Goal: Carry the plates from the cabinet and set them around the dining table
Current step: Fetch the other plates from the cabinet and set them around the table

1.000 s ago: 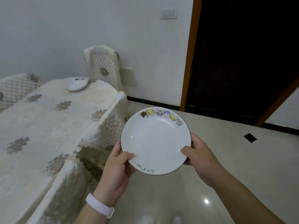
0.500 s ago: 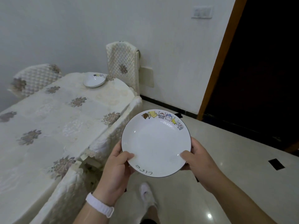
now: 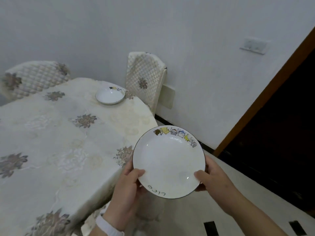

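Nearest the viewer, the left hand (image 3: 127,189) and right hand (image 3: 215,178) grip opposite edges of a white plate (image 3: 168,161) with cartoon figures on its rim, held in the air just off the near corner of the cloth-covered surface (image 3: 56,142). Farther along that surface, a matching second plate (image 3: 110,95) already sits before a quilted chair (image 3: 144,79). One place looks set; this plate and likely others remain.
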Tool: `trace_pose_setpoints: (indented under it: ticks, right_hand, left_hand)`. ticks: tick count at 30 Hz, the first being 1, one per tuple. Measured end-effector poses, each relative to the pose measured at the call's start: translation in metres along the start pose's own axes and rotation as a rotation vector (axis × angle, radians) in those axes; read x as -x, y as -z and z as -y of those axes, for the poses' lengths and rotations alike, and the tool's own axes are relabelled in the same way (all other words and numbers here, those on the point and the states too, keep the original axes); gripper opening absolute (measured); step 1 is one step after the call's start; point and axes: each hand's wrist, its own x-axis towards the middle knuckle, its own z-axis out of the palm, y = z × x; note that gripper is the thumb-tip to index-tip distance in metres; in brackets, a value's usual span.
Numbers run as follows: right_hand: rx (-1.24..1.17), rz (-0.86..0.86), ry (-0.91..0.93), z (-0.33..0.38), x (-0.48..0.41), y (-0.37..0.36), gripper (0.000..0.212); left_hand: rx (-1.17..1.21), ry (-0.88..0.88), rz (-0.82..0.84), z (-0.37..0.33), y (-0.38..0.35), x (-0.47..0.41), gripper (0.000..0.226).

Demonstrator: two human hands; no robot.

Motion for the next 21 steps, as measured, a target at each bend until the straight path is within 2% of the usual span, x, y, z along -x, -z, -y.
trace_pose_setpoints:
  ticks: [10,15,21]
  right_hand:
    - [0.162,0.168,-0.004,0.057,-0.088,-0.096,0.044]
    - [0.237,0.285,0.006,0.071,-0.128,-0.140,0.044]
    - [0.251,0.391,-0.070,0.058,-0.170,-0.190,0.047]
  left_hand:
    - [0.086,-0.040,-0.160,-0.059,0.084,-0.051,0.050]
    - [0.145,-0.094,-0.323,-0.070,0.114,-0.059,0.044]
    - [0.172,-0.124,-0.502,-0.065,0.145,-0.062,0.046]
